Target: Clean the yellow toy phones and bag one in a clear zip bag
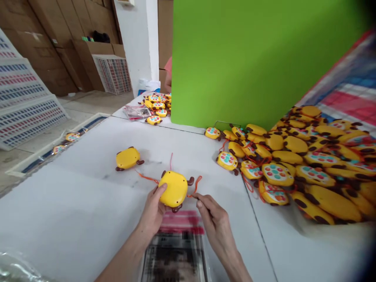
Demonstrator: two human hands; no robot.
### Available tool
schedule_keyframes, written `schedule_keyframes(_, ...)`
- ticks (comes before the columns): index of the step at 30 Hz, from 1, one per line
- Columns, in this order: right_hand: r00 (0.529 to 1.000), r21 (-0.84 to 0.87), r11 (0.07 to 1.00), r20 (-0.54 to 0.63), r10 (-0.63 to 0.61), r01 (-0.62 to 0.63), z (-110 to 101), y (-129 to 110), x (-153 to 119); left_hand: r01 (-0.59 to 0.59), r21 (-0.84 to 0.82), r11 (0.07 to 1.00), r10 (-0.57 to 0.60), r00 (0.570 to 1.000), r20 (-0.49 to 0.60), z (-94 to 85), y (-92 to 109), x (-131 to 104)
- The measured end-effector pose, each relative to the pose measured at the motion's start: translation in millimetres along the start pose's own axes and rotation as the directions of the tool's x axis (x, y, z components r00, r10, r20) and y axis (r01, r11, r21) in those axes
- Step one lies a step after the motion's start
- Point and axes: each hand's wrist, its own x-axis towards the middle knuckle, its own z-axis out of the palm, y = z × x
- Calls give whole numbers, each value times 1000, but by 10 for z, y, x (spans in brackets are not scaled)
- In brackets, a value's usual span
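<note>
My left hand (153, 209) grips a yellow animal-shaped toy (175, 188) with brown feet, its plain back with small screw holes turned up. Thumb on top, fingers underneath, partly hidden. An orange cord (197, 184) curls up beside the toy's right side, and my right hand (216, 215) pinches its lower end between thumb and fingertips. Another orange cord (148, 178) sticks out on the toy's left. Below my hands lies a stack of clear plastic bags with pink tops and dark printing (176, 250). A second yellow toy (128, 158) lies back-up on the table, farther left.
A large heap of yellow toys (293, 145) spills from the right, some showing coloured buttons. More toys (158, 105) and packets (136, 112) lie at the far edge beside a green panel (249, 58). White plastic crates (26, 94) stand left. Part of another person (168, 74) shows behind the panel.
</note>
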Motion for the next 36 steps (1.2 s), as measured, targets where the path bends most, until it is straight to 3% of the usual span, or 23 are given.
schedule_keyframes(4, 997, 74, 995, 32, 67, -69, 29, 56, -37, -4, 31, 999, 3, 999, 42, 5, -20, -2)
schedule_keyframes(9, 990, 23, 991, -40, 132, -132, 53, 71, -52, -10, 38, 999, 9, 1000, 27, 40, -35, -20)
schedule_keyframes(14, 994, 31, 997, -91, 68, -65, 53, 13, -69, -25, 72, 997, 23, 999, 27, 45, -76, -44)
schedule_keyframes(18, 983, -7, 991, -129, 130, -132, 67, -2, -98, -55, 104, 993, 55, 998, 2, 59, -92, -85)
schedule_keyframes(25, 992, 17, 997, -101, 74, -73, 131, 12, -97, -80, 167, 983, 85, 996, -22, 96, -118, -110)
schedule_keyframes(36, 992, -128, 992, -123, -7, -9, 115, 28, -103, -156, 279, 948, 165, 986, -9, 15, -223, -113)
